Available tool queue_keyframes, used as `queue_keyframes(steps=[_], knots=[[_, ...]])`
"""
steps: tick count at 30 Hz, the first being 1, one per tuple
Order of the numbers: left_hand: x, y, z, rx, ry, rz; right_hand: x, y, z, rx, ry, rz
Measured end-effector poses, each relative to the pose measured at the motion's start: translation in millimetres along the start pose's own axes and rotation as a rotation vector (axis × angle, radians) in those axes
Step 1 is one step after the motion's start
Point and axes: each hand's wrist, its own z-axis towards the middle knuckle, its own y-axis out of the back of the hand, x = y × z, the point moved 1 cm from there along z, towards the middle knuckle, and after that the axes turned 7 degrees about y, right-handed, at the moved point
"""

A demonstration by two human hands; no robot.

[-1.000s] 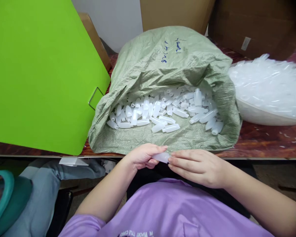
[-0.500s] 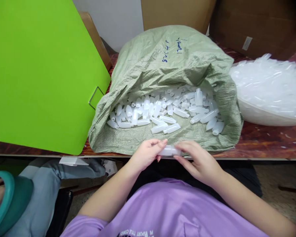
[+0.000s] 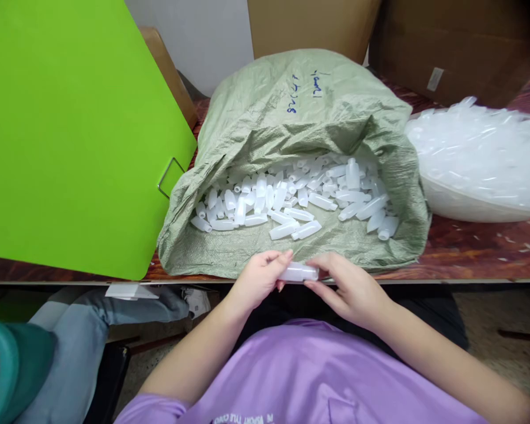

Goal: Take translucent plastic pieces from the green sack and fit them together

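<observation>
My left hand (image 3: 262,274) is closed around one end of a small translucent white plastic tube (image 3: 297,271), held level just in front of the table edge. The thumb and fingers of my right hand (image 3: 347,285) close about the tube's narrower neck end, above and below it. Beyond my hands lies a pale green woven sack (image 3: 309,112) on its side, its mouth turned towards me. Many loose tubes of the same kind (image 3: 280,194) lie in a heap inside the mouth.
A large clear bag (image 3: 481,162) packed with white plastic pieces stands at the right. The bright green board (image 3: 79,135) with a wire loop rises at left. Cardboard boxes (image 3: 313,26) stand behind. Another person's jeans (image 3: 79,347) and a teal bucket (image 3: 30,365) are at lower left.
The view has shifted slightly. My right hand's fingers, blurred before, now show clearly at the tube's neck end. The teal bucket has moved a little left and down.
</observation>
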Motion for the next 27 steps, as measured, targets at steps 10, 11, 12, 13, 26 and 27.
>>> queue_keyframes(steps=[10, 11, 12, 13, 26, 27], knots=[[8, 0.1, 0, 0.116, 0.040, -0.094, -2, -5, 7, -0.006, 0.334, -0.333], [8, -1.0, 0, 0.128, 0.042, -0.107, -3, -7, 9, -0.018, 0.401, -0.364], [8, -2.1, 0, 0.125, 0.039, -0.115, -5, -9, 11, -0.020, 0.438, -0.351], [8, -2.9, -1, 0.109, 0.032, -0.118, -6, -11, 13, -0.016, 0.446, -0.302], [11, 2.6, -17, 0.182, -0.047, 0.642, -31, 38, 79, 0.209, 0.068, -0.348], [11, 0.2, -19, 0.167, -0.080, 0.733, -37, 40, 92, 0.137, 0.020, -0.506]])
